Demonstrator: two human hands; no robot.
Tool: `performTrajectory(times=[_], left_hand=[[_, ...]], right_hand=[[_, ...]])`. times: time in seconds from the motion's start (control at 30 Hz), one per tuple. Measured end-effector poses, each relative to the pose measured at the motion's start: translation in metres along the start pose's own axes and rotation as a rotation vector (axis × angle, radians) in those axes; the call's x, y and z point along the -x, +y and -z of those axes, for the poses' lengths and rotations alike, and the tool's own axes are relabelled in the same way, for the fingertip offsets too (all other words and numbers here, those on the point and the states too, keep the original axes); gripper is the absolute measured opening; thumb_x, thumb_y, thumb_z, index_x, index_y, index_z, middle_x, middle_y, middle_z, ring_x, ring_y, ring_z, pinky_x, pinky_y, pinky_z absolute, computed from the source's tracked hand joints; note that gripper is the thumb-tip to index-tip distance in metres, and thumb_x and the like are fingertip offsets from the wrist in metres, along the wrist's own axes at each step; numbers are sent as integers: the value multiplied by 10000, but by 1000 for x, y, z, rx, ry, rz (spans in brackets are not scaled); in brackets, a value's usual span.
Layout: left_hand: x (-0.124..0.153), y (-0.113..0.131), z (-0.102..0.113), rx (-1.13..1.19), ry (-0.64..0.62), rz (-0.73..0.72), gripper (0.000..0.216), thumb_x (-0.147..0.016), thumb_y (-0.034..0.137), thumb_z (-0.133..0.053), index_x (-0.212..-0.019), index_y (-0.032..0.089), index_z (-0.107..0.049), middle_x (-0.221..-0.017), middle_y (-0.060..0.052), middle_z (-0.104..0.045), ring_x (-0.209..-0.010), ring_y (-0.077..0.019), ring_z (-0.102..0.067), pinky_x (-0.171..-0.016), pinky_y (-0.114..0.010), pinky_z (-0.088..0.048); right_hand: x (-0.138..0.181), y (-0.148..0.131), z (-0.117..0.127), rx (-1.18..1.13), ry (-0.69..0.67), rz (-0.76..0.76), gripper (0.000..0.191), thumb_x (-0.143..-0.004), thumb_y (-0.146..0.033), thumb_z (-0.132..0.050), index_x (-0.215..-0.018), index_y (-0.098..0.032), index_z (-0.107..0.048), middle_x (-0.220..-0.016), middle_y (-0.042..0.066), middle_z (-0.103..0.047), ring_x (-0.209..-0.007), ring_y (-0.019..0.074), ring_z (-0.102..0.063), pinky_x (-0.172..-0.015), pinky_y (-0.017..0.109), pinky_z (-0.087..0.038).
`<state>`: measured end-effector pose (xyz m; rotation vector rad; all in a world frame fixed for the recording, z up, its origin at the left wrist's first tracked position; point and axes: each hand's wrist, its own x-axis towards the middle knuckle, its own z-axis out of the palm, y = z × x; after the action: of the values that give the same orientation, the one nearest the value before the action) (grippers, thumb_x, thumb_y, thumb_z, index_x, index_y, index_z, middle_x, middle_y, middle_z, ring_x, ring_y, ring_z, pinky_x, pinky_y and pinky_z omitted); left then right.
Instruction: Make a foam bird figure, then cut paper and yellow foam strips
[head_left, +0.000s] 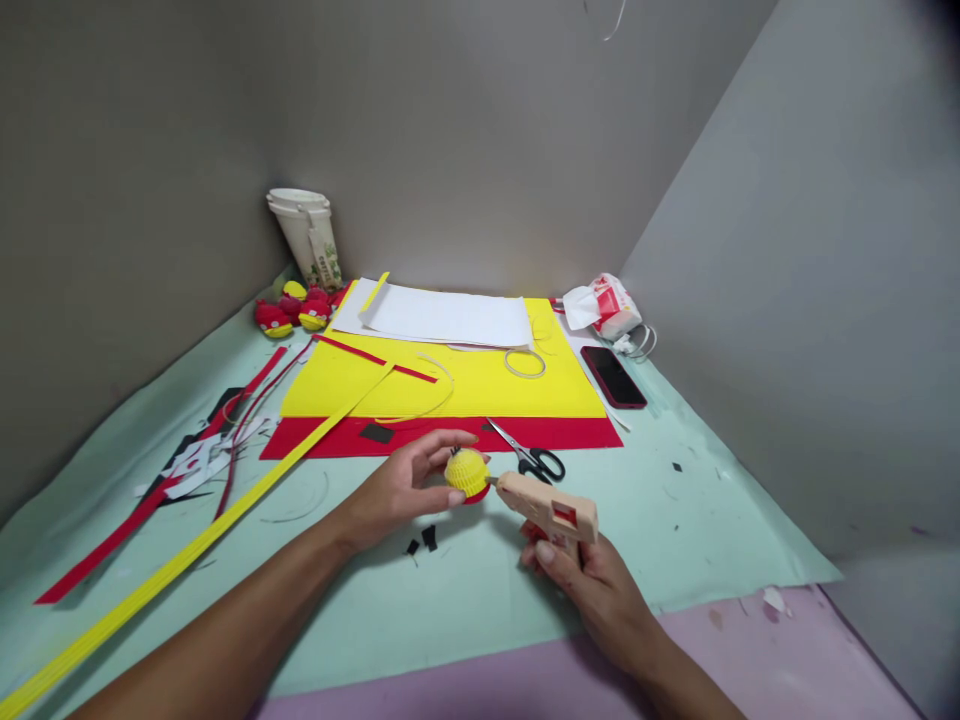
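Over the green mat [420,620], yellow ball [466,472] is gripped by L hand [411,480], glue gun [551,503] by R hand [592,575]; fingertips [455,498] should be kept off nozzle [493,481] (prob. hot).

Grey back wall [465,150] ahead of you, paler right wall [825,300] — mint sheet [720,520] over your mauve surface [787,660], near edge bare.

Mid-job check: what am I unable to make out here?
All in the head view:
Far side of the yellow-and-red piece: turned away, partly behind the left hand.
Tip contact: too small to tell whether the glue gun touches the piece.
Glue gun's trigger: hidden by the right hand.
Yellow strip: near end cut off at the lower left.
Smaller print on the tissue pack: too small to read.
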<state>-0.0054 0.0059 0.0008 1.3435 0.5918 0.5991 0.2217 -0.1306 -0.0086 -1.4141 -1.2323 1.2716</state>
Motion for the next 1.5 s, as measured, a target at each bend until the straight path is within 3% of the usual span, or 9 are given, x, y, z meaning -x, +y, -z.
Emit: performTrajectory(times=[0.3, 0.5, 1.1, 1.3, 1.5], left_hand=[[0, -1, 1, -10, 4, 5, 597, -760, 305, -754, -1290, 214, -494, -1242, -129, -627, -1195, -290, -560, -999, -421, -414], [0, 0, 0, -16, 4, 9, 596, -761, 297, -753, -1293, 212, -498, -1248, -131, -628, -1191, -286, -564, -1003, -421, -415], [0, 3, -3, -8, 0, 12, 599, -750, 297, -758, -1283, 201, -501, -1279, -145, -618, -1203, -292, -559, -1027, -452, -400], [1, 4, -2, -10, 38, 23, 590, -745, 299, -761, -1275, 201, -520, -1228, -142, -642, -1172, -297, -578, -1001, -447, -425], [1, 5, -3, -8, 55, 20, 578, -750, 301, -757, -1267, 207, -515, -1211, -124, -643, -1161, -283, -580, -995, -422, -425]], right_hand=[[1, 3, 0, -10, 7, -25, 336, -900, -494, -597, -1063, -205, -651, -1011, 82, -674, -991, 253, -614, -879, 381, -460], [0, 5, 1, 2, 17, -3, 355, -910, -480, -588, -1129, -204, -632, -992, 79, -682, -965, 247, -621, -862, 376, -464], [-2, 0, -1, 24, 29, 6, 346, -898, -487, -591, -1040, -180, -662, -993, 90, -673, -925, 247, -618, -848, 386, -484], [-1, -2, -2, -23, 28, -10, 390, -886, -494, -608, -1132, -193, -634, -1000, 86, -670, -902, 241, -630, -829, 378, -491], [-1, -1, -1, -12, 24, 0, 341, -904, -467, -597, -1096, -190, -646, -980, 80, -670, -913, 235, -621, -832, 362, -479]])
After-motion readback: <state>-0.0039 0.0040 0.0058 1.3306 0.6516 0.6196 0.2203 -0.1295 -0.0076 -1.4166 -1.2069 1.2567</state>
